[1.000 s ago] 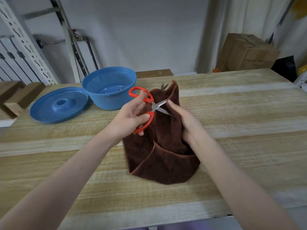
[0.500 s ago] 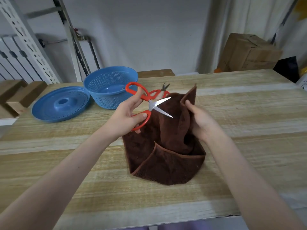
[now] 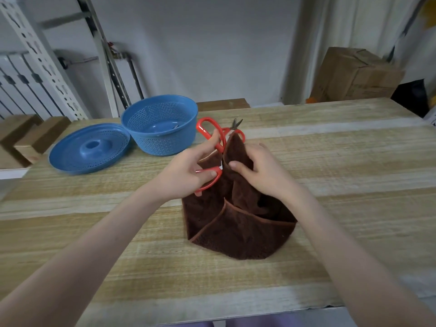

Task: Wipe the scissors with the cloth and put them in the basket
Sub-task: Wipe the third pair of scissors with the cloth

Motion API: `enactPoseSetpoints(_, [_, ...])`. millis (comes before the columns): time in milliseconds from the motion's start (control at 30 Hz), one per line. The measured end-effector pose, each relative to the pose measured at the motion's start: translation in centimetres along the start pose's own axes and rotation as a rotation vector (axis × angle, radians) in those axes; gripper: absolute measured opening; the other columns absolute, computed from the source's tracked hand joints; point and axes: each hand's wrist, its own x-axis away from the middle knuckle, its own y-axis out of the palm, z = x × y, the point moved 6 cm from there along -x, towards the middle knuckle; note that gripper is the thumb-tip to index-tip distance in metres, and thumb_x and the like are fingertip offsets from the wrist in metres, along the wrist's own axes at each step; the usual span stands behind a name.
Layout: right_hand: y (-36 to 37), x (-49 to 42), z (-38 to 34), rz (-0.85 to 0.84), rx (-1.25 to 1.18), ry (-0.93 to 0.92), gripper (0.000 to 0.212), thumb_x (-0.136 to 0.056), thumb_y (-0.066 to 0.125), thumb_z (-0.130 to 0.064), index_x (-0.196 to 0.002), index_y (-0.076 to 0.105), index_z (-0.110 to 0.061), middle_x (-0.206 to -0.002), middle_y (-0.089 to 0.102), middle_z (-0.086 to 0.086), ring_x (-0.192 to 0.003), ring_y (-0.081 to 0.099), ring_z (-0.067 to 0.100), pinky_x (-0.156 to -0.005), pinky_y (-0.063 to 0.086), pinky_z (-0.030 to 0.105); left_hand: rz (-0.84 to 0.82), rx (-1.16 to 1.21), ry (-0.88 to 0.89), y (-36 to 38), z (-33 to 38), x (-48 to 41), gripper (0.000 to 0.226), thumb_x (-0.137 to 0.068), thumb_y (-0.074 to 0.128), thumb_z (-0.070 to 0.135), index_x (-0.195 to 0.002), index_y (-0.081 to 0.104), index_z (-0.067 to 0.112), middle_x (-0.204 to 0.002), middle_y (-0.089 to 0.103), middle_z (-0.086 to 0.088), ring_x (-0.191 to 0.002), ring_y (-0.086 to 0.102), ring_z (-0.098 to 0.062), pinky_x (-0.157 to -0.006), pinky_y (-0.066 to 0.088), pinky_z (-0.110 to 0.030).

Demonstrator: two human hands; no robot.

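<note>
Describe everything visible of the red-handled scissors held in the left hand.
The scissors have two glossy red loop handles, plastic by the look, spread wide apart. The left hand grips both handles, holding them above the table just right of the blue basket. Only a sliver of metal shows near the pivot; the blades are hidden in a fold of the brown cloth, which the right hand pinches around them.
</note>
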Motion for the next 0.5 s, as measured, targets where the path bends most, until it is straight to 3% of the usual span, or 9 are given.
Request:
enactPoseSetpoints(100, [0.4,-0.2,0.6,-0.010,0.023,-0.057,0.028,-0.089,0.054,-0.036,-0.098,0.066,-0.012,-0.099,0.068,-0.004,-0.102,0.060,0.021,-0.105,0.024,0.026,-0.026,-0.006,0.007,-0.1,-0.2,-0.2,0.082,-0.083,0.060,0.009,-0.150,0.022,0.034,-0.143,0.040,0.028,-0.104,0.049,-0.022,-0.066,0.057,-0.049])
enactPoseSetpoints(133, [0.4,-0.1,0.7,-0.007,0.016,-0.087,0.028,-0.088,0.054,-0.034,-0.098,0.067,-0.011,-0.100,0.067,-0.009,-0.102,0.059,0.016,-0.102,0.024,0.021,-0.037,-0.018,0.020,0.0,-0.1,-0.4,0.081,-0.086,0.061,0.001,-0.152,0.022,0.026,-0.149,0.036,0.017,-0.105,0.051,-0.016,-0.068,0.058,-0.038])
enactPoseSetpoints(167, [0.2,0.0,0.7,0.004,-0.022,-0.123,0.025,-0.088,0.056,-0.030,-0.098,0.067,-0.010,-0.097,0.061,-0.019,-0.099,0.056,0.006,-0.097,0.025,0.014,-0.044,-0.027,0.033,0.0,0.0,-0.5,0.080,-0.087,0.059,-0.007,-0.153,0.020,0.017,-0.151,0.032,0.010,-0.124,0.050,-0.009,-0.068,0.054,-0.021])
enactPoseSetpoints(200, [-0.1,0.2,0.8,0.014,-0.065,-0.148,0.021,-0.088,0.058,-0.026,-0.097,0.068,-0.009,-0.095,0.055,-0.026,-0.093,0.051,-0.007,-0.092,0.027,0.008,-0.054,-0.025,0.037,0.2,0.2,-0.5,0.079,-0.088,0.056,-0.013,-0.152,0.019,0.011,-0.153,0.028,0.006,-0.123,0.026,-0.007,-0.065,0.048,-0.009])
enactPoseSetpoints(233, [-0.3,0.3,1.0,0.025,-0.100,-0.144,0.019,-0.088,0.059,-0.023,-0.095,0.067,-0.008,-0.090,0.051,-0.028,-0.089,0.048,-0.012,-0.086,0.030,0.005,-0.067,-0.018,0.035,0.3,0.3,-0.6,0.078,-0.088,0.054,-0.016,-0.152,0.017,0.009,-0.155,0.026,0.003,-0.126,0.040,-0.007,-0.062,0.045,-0.006])
enactPoseSetpoints(333, [-0.3,0.6,1.8,-0.001,-0.190,-0.055,0.018,-0.088,0.058,-0.027,-0.091,0.064,-0.011,-0.085,0.055,-0.018,-0.086,0.054,-0.003,-0.078,0.041,0.016,-0.093,0.014,0.013,0.5,0.3,-0.9,0.078,-0.088,0.051,-0.019,-0.152,0.015,0.006,-0.158,0.024,-0.004,-0.123,0.013,-0.005,-0.057,0.046,-0.006])
enactPoseSetpoints(433, [-0.6,0.9,3.7,0.036,-0.242,0.064,0.013,-0.091,0.061,-0.022,-0.095,0.065,-0.011,-0.095,0.068,0.001,-0.092,0.063,0.017,-0.084,0.050,0.037,-0.090,0.059,-0.001,-0.1,0.2,-0.7,0.078,-0.088,0.053,-0.017,-0.153,0.016,0.009,-0.157,0.027,0.000,-0.133,0.039,-0.013,-0.089,0.054,-0.025])
enactPoseSetpoints(467, [-1.0,1.1,4.6,0.070,-0.281,0.108,0.003,-0.092,0.062,-0.016,-0.094,0.065,-0.017,-0.096,0.068,-0.001,-0.091,0.064,0.013,-0.084,0.051,0.039,-0.082,0.076,-0.015,-0.5,0.2,-0.5,0.079,-0.088,0.053,-0.016,-0.153,0.016,0.011,-0.156,0.027,0.003,-0.135,0.040,-0.017,-0.092,0.053,-0.028])
enactPoseSetpoints(500, [-1.7,1.3,5.2,0.123,-0.316,0.155,0.012,-0.093,0.062,-0.012,-0.092,0.064,-0.023,-0.094,0.068,-0.006,-0.088,0.064,0.005,-0.082,0.050,0.037,-0.072,0.089,-0.033,-0.9,0.1,-0.5,0.080,-0.089,0.053,-0.016,-0.153,0.016,0.013,-0.156,0.028,0.005,-0.137,0.040,-0.019,-0.086,0.054,-0.022])
